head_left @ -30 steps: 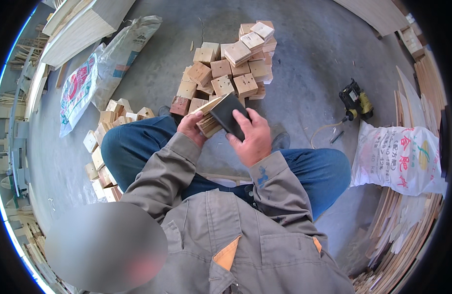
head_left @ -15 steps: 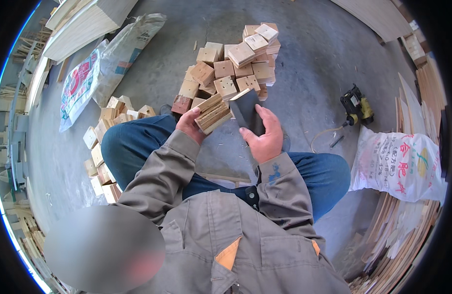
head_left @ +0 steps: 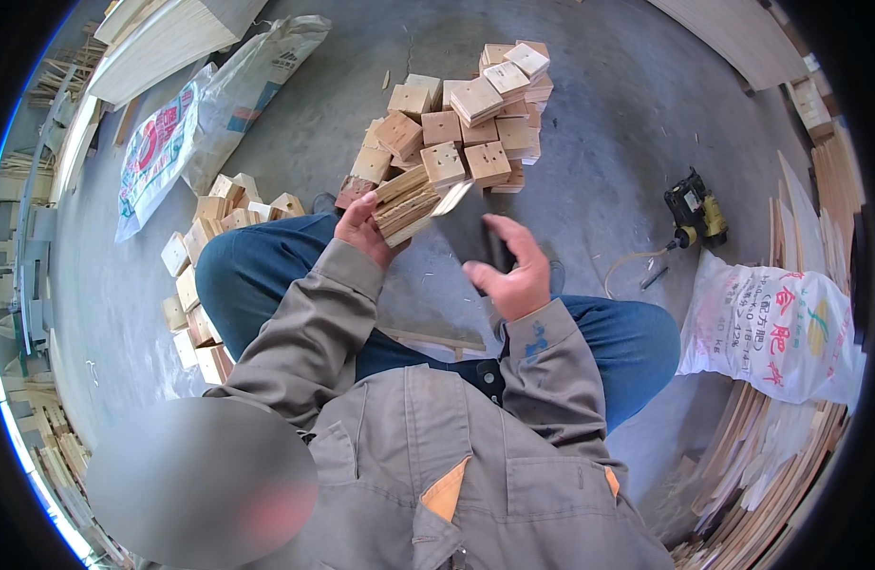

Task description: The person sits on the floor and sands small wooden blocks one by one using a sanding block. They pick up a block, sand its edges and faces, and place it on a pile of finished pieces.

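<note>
My left hand (head_left: 363, 231) is closed round a layered plywood block (head_left: 406, 206), its striped, rough edge turned up. My right hand (head_left: 513, 272) grips a dark grey block that looks like a sanding block wrapped in sandpaper (head_left: 468, 234), blurred by motion. A pale wooden end shows at the sanding block's far end, close to the plywood block's right side; whether the two touch I cannot tell. Just beyond my hands lies a pile of square wooden blocks (head_left: 441, 128), several with small dark holes.
More wooden blocks (head_left: 202, 234) lie beside my left knee. A black and yellow power tool (head_left: 696, 211) with a hose rests on the floor at right. A white printed sack (head_left: 770, 328) lies over stacked wood strips (head_left: 741, 475); another printed sack (head_left: 162, 157) is at far left.
The sanding block has shifted slightly against the plywood block and its dark face is now blurred. Both hands still hold the same things. The view has moved a little.
</note>
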The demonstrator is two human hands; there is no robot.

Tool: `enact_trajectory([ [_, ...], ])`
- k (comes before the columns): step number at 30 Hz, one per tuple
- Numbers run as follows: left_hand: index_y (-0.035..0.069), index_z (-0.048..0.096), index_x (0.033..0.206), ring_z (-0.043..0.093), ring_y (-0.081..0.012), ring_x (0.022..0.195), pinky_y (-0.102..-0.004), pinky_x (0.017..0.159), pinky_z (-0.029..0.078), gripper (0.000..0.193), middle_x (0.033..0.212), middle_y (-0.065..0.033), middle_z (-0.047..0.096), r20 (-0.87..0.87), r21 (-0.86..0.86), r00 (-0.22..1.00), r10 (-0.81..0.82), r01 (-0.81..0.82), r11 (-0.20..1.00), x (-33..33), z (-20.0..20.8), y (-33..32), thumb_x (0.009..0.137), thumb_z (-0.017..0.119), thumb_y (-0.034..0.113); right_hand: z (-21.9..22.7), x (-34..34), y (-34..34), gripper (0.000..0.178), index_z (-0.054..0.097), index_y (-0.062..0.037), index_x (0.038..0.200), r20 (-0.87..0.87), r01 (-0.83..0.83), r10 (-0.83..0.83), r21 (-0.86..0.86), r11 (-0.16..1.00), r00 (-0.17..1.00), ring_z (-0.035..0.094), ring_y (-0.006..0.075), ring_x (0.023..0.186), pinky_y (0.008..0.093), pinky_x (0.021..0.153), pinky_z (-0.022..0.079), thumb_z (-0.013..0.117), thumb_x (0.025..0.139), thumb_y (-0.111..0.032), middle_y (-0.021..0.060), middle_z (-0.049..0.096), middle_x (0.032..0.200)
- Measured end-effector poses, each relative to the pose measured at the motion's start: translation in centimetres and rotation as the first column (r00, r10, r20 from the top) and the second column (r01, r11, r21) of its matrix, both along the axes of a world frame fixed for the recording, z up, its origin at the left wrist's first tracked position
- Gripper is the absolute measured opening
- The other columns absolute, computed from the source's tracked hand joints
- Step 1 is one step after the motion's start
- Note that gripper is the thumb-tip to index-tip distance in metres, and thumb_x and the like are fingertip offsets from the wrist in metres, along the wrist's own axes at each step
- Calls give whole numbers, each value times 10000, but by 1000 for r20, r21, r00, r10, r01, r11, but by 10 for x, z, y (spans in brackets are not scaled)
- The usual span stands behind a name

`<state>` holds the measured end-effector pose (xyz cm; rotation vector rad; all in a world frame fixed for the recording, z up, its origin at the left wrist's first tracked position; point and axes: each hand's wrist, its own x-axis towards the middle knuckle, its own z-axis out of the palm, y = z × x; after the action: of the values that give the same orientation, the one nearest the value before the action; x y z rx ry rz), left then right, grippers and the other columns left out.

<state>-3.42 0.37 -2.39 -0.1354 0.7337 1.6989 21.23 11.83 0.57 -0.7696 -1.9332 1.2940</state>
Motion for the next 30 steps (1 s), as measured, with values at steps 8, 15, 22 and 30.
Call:
enact_trajectory([
  [8, 95, 543, 1429, 617, -370, 1232, -531, 922, 549, 682, 1389, -157, 625, 104, 159, 991, -88, 71, 985, 21, 22, 4, 868, 703, 450, -2, -4, 12, 608, 508, 51, 1442, -240, 47, -322, -732, 680, 916, 640, 217, 1156, 343, 1028, 504, 738, 882, -6, 169, 659, 1300],
  [15, 68, 514, 1473, 578, -408, 1294, -560, 1066, 478, 766, 1450, -188, 582, 107, 229, 951, -288, 259, 938, 20, 16, 1, 882, 669, 531, -3, -9, 5, 602, 515, 35, 1451, -368, -214, -185, -807, 550, 911, 635, 215, 1171, 346, 1060, 483, 722, 888, -12, 166, 665, 1306],
  [22, 67, 508, 1444, 588, -360, 1293, -563, 1080, 489, 480, 1421, -178, 599, 105, -14, 977, -187, 189, 982, 17, -14, 7, 1061, 541, 353, 0, -8, 3, 574, 490, 27, 1463, -391, -232, -168, -785, 574, 905, 633, 211, 1169, 356, 1019, 518, 699, 933, -35, 149, 646, 1314],
  [30, 64, 495, 1452, 598, -321, 1282, -488, 1080, 500, 528, 1429, -152, 597, -33, -65, 985, -170, 168, 984, 21, -20, 8, 1072, 512, 430, -1, -12, 2, 581, 513, 47, 1443, -369, -198, -212, -806, 557, 905, 633, 201, 1170, 342, 1049, 492, 724, 909, -41, 160, 668, 1300],
])
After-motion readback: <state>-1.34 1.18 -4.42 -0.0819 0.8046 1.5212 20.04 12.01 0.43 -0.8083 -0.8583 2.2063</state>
